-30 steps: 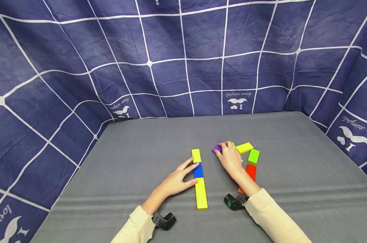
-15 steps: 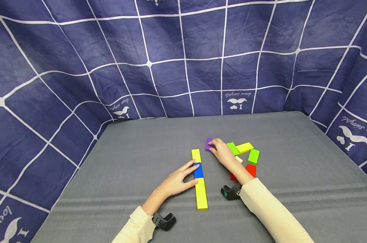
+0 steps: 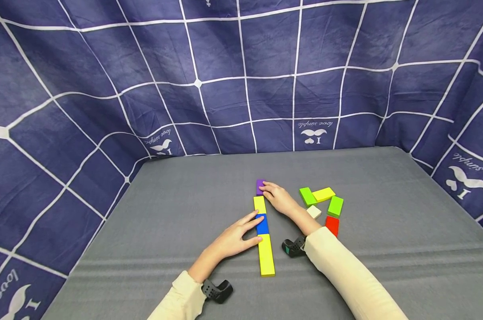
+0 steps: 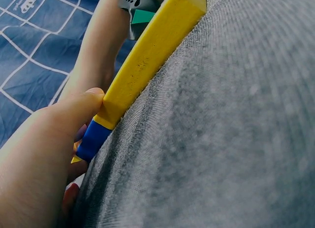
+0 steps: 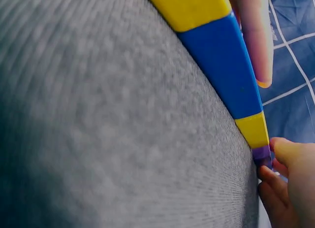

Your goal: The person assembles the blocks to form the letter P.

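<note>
A straight row on the grey cloth is made of a long yellow block [image 3: 266, 258], a blue block [image 3: 262, 226] and a shorter yellow block [image 3: 259, 204]. At its far end lies a purple block [image 3: 260, 187], which my right hand [image 3: 280, 198] pinches between thumb and fingers. My left hand [image 3: 233, 236] rests against the row from the left with its fingers spread. Its thumb touches the long yellow block near the blue one, and other fingertips lie on the blue block and by the shorter yellow one. The right fingers partly hide the purple block.
Right of the row lie two green blocks [image 3: 335, 206], another yellow block [image 3: 323, 194], a cream block [image 3: 314, 212] and a red block [image 3: 332, 226], partly covered by the right forearm. A blue gridded curtain [image 3: 221, 89] hangs behind the grey cloth surface [image 3: 177, 191].
My right hand has carried the purple block leftward from the loose blocks to the far end of the row, turning it in line. The left hand has stayed in place.
</note>
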A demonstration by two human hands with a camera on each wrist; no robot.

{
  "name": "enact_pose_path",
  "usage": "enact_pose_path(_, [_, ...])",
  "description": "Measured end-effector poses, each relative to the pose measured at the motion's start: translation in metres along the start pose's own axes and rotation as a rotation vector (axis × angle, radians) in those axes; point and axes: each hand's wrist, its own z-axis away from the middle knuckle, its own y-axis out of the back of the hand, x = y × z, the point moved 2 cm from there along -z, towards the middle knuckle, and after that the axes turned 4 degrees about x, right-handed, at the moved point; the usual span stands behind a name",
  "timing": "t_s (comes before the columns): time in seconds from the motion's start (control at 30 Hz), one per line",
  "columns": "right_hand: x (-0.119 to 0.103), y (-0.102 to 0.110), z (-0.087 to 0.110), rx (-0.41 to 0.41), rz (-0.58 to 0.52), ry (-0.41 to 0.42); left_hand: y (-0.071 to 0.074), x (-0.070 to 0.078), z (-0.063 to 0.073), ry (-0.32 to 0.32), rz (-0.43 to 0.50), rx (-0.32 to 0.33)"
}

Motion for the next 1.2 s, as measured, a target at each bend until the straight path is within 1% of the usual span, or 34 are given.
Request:
enact_pose_path(0.17, [-0.002,-0.003,0.0,-0.083,-0.028,-0.009,-0.001,-0.001,0.0,-0.007,-0.002,-0.003])
enact_pose_path(0.3, [-0.003,-0.004,0.0,-0.109,-0.033,0.002,-0.001,-0.001,0.0,-0.011,-0.004,0.001])
enact_pose_path(0.4, [-0.003,-0.004,0.0,-0.11,-0.035,0.016,-0.001,-0.001,0.0,-0.011,-0.006,0.003])
enact_pose_path(0.7, [-0.005,-0.004,0.002,-0.081,-0.019,0.043,0.0,0.0,0.0,-0.001,-0.004,-0.007])
enact_pose_path(0.87, [-0.007,-0.002,0.006,-0.07,0.002,0.05,0.0,0.001,0.0,-0.011,0.0,-0.005])
enact_pose_path(1.0, [-0.011,0.0,0.011,-0.077,0.035,0.068,0.0,0.0,0.0,-0.015,0.007,0.003])
enact_pose_path(1.2, [-0.014,0.001,0.019,-0.102,0.031,0.057,0.001,0.001,0.001,-0.036,0.002,0.009])
